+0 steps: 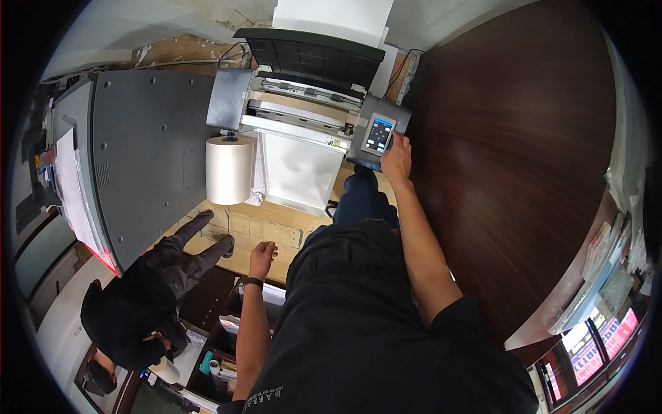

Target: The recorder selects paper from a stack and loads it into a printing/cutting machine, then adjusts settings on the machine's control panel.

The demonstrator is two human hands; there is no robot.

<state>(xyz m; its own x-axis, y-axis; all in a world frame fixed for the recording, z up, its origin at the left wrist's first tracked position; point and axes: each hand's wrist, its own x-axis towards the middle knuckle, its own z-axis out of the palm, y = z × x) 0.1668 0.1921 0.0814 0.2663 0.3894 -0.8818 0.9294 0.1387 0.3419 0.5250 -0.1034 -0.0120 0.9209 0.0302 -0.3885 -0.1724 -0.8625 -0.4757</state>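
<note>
My right hand [397, 160] reaches to the control panel on the right end of a wide grey-and-white roll-fed printer or cutter [296, 114]. Its fingers are partly stretched out at the right edge of the lit touchscreen [378, 134], holding nothing; I cannot tell whether a fingertip presses the screen. Blue and white icons show on that screen. The machine's dark cover [307, 58] is raised, baring its rollers. Down at my left side hangs my left hand [263, 259], its fingers curled loosely closed with nothing visible in them. A dark band circles that wrist.
A large white roll [229, 170] stands left of the machine. A tall grey metal cabinet [148, 155] is farther left, a dark wood surface [517, 152] right. Another person [141, 300] in dark clothes is at lower left, near a cluttered desk. Lit monitors [586, 355] are lower right.
</note>
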